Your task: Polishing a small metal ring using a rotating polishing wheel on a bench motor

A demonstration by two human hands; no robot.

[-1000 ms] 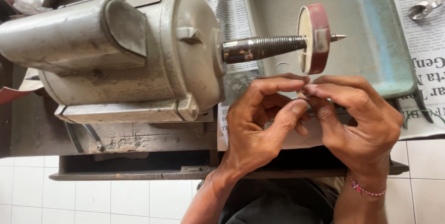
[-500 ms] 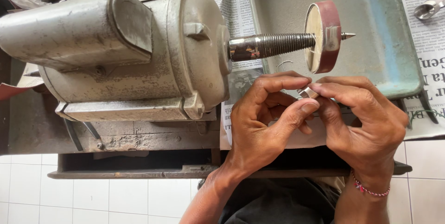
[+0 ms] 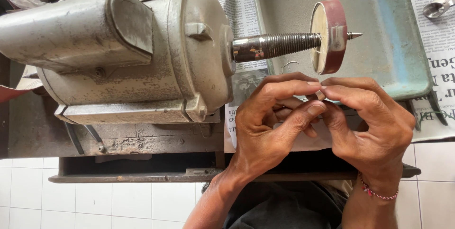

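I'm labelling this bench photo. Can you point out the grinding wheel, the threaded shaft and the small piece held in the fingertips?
Grinding wheel [image 3: 333,34], head view, on its red rim.
Threaded shaft [image 3: 284,45], head view, mid-thread.
Small piece [image 3: 320,95], head view, on the bit showing between both hands' fingertips.

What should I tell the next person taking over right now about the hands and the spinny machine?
Left hand and right hand: fingers of both pinch one small, thin metal piece between them, just below the red-rimmed round polishing wheel. 
The wheel sits on the threaded steel spindle of the grey metal motor. 
The piece is not touching the wheel yet. 
A shiny metal tool lies on newspaper, far right.
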